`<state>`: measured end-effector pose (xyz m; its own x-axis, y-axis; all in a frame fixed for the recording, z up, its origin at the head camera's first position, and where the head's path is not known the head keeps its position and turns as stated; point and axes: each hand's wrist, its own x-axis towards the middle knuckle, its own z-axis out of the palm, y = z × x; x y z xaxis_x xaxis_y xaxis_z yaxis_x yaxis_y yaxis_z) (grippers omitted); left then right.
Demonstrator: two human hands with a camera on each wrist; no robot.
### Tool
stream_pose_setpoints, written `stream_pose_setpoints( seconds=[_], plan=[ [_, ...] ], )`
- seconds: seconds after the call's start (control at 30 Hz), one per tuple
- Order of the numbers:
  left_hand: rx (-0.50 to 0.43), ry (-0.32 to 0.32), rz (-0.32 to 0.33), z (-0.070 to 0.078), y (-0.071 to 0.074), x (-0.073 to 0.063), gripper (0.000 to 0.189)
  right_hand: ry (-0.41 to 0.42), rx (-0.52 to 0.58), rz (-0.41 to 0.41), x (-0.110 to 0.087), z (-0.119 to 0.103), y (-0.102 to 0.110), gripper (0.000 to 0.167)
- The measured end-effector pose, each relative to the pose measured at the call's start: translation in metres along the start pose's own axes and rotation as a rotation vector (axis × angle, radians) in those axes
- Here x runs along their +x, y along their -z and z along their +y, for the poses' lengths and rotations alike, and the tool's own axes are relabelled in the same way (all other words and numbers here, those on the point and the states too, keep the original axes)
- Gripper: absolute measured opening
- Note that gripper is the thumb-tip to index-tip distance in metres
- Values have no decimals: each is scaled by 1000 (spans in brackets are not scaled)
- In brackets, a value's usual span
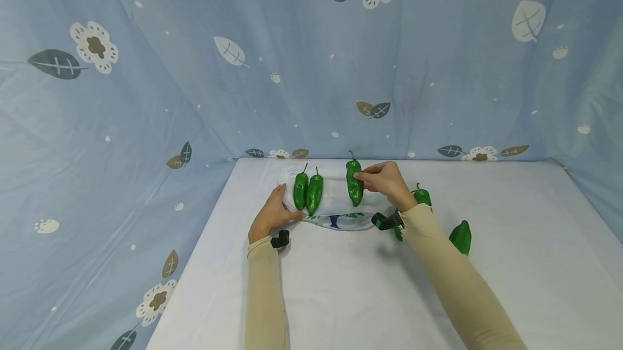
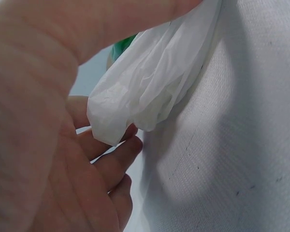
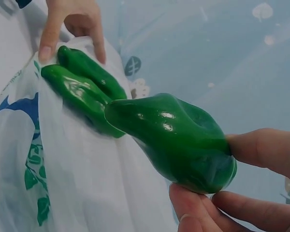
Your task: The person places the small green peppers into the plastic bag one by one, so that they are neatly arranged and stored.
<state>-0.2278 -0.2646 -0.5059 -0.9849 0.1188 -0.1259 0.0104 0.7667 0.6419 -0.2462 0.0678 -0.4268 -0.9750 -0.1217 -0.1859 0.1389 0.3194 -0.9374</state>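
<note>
A loose pepper (image 1: 461, 237) lies by the right sleeve (image 1: 455, 269), toward the right edge of the table (image 1: 340, 290). The left hand (image 1: 273, 213), thumb and fingers spread, touches the left end of the bag (image 1: 335, 192) — two peppers (image 1: 314, 194) rest on it. The right hand (image 1: 386, 179) pinches another pepper (image 1: 354, 183), left of its palm — above the bag, near the table's far edge.

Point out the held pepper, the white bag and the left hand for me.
Held pepper (image 3: 174, 142), right wrist view, middle of its body.
White bag (image 1: 335, 193), head view, bare stretch of plastic.
Left hand (image 1: 271, 215), head view, near the thumb's base.
</note>
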Motion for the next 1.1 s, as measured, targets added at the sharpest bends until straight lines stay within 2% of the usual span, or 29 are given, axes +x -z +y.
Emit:
stream_pose_setpoints(
  seconds=[0.37, 0.7, 1.1],
  plan=[
    [16, 0, 3, 1, -1, -1, 120, -11, 18, -11, 3, 1, -11, 48],
    [-6, -13, 4, 1, 0, -2, 119, -35, 30, -18, 7, 5, -24, 48],
    [1, 4, 2, 2, -1, -3, 120, -17, 57, -12, 11, 13, -36, 45]
  ],
)
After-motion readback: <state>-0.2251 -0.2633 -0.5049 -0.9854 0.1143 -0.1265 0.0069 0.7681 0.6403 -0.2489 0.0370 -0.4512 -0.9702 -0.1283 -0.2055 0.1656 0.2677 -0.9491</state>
